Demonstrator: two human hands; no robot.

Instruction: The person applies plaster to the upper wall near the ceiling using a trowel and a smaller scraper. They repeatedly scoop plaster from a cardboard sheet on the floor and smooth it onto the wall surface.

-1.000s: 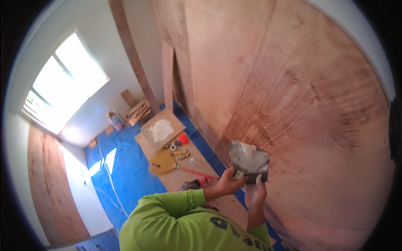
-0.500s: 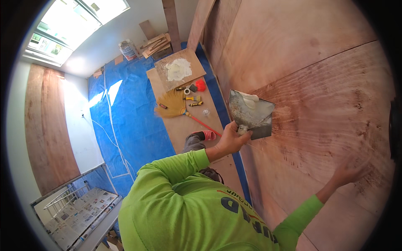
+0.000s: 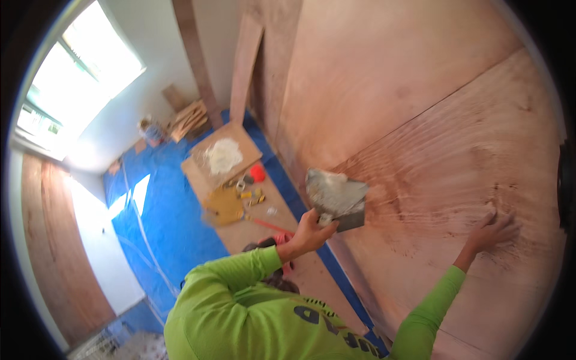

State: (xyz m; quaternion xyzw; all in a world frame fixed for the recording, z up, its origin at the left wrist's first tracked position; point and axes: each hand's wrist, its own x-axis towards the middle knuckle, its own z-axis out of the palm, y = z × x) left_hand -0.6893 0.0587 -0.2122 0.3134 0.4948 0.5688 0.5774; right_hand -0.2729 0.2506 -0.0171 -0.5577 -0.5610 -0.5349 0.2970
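My left hand [image 3: 312, 234] grips a grey metal putty tool [image 3: 336, 195], a broad plate with pale putty smeared over it, held in front of the plywood wall [image 3: 360, 90] at centre. My right hand [image 3: 492, 231] is out to the right against the same plywood, fingers apart and somewhat bent, on a streaked, brownish area. Both forearms wear lime-green sleeves. The tool partly hides the fingers of my left hand.
A board with white powder or paste [image 3: 223, 156], a straw broom [image 3: 222, 207], several small tools and a red item [image 3: 257, 173] lie on floor boards. Blue sheeting [image 3: 150, 228] carries cables. Wood scraps [image 3: 186, 123] and a container [image 3: 150, 132] sit below the window [image 3: 84, 66].
My right hand has left the putty tool and moved right onto the plywood. My left hand still holds the tool. The view has shifted and tilted.
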